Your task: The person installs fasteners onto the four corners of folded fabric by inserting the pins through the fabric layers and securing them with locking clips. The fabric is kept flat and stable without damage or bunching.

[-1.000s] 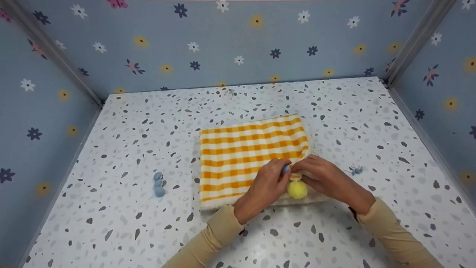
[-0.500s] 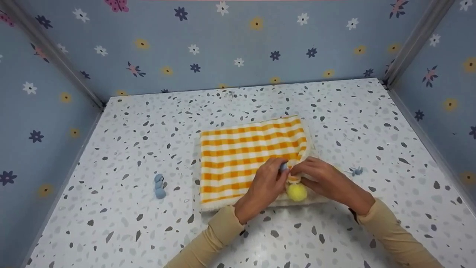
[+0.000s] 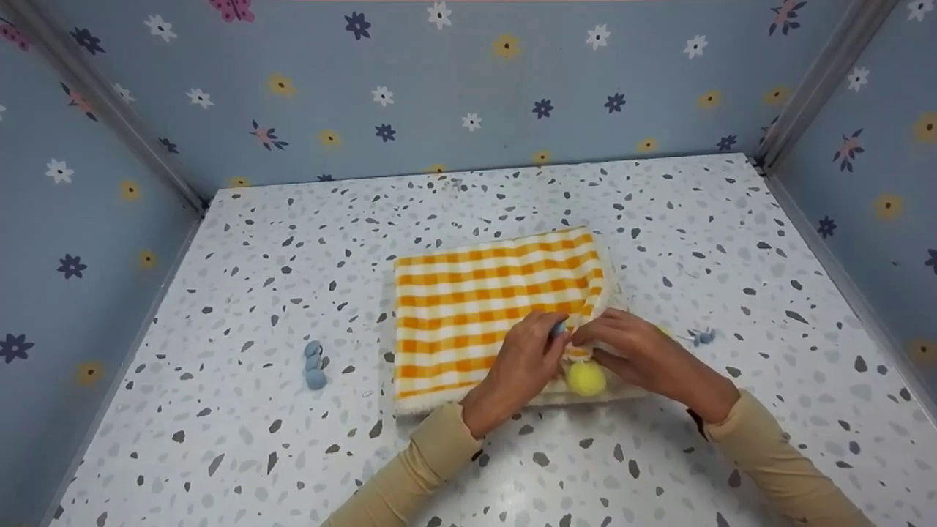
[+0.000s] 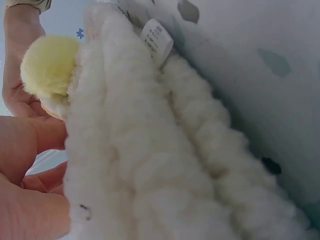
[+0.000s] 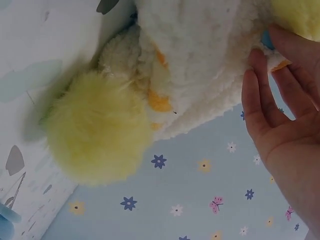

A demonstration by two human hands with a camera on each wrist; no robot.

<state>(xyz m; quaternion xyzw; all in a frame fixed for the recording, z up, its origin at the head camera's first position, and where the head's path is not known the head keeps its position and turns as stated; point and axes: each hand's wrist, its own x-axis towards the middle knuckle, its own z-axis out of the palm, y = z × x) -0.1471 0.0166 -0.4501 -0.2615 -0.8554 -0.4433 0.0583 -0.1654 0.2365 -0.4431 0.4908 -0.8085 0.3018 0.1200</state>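
Observation:
A yellow-and-white checked cloth [image 3: 498,293] with a white fleece lining [image 4: 135,140] lies on the table, its near right corner gathered up. At that corner my left hand [image 3: 523,359] pinches a small blue piece [image 3: 558,328], mostly covered by the fingers, against the fabric. My right hand [image 3: 644,351] grips the gathered edge just beside it, thumb and fingertips bent together. Below the fingertips hangs a fluffy yellow pom-pom [image 3: 586,378]. Another yellow pom-pom [image 5: 97,127] shows large in the right wrist view. The exact contact between fingers and blue piece is hidden.
On the left of the speckled table [image 3: 241,307] lies a blue piece with three rounded lobes [image 3: 314,364]. To the right sits a small blue piece with thin strands [image 3: 703,336]. Flower-patterned panels [image 3: 468,80] stand at the back and both sides.
The fingertips and the blue piece have shifted very slightly left, and the pom-pom sits a touch nearer the person. Both hands keep their hold on the gathered corner.

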